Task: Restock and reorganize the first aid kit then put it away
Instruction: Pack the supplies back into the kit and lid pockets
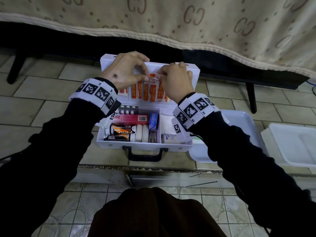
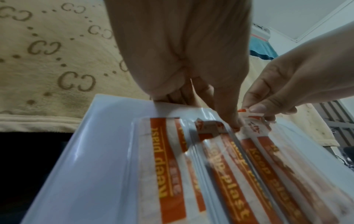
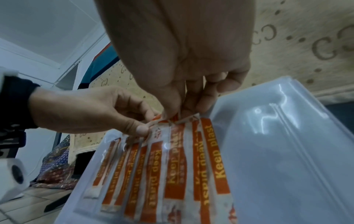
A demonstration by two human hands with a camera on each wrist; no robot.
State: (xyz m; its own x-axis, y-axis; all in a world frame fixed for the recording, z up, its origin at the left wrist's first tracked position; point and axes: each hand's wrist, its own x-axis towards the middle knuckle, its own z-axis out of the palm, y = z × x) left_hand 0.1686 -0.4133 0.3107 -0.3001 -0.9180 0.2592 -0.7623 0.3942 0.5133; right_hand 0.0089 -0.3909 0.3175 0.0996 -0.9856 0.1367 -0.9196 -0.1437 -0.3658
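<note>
The white first aid kit (image 1: 145, 145) lies open on the tiled floor, its lid (image 1: 193, 77) upright. A clear pocket inside the lid holds several orange-and-white "Keep plast" plaster strips (image 1: 150, 91). My left hand (image 1: 145, 74) and right hand (image 1: 161, 75) meet at the strips' top ends. In the left wrist view, my right hand (image 2: 256, 110) pinches a strip top while my left hand (image 2: 229, 121) presses beside it on the strips (image 2: 164, 166). The right wrist view shows my right hand (image 3: 178, 115) gripping strip tops (image 3: 172, 166) and my left hand (image 3: 145, 125) pinching a corner.
The kit's base holds a red box (image 1: 131, 118), orange tubes (image 1: 119, 130), a blister pack (image 1: 128, 109) and a blue plaster roll (image 1: 153, 121). Two white trays (image 1: 290, 144) sit on the floor to the right. A bed with a beige blanket (image 1: 188, 23) stands just behind.
</note>
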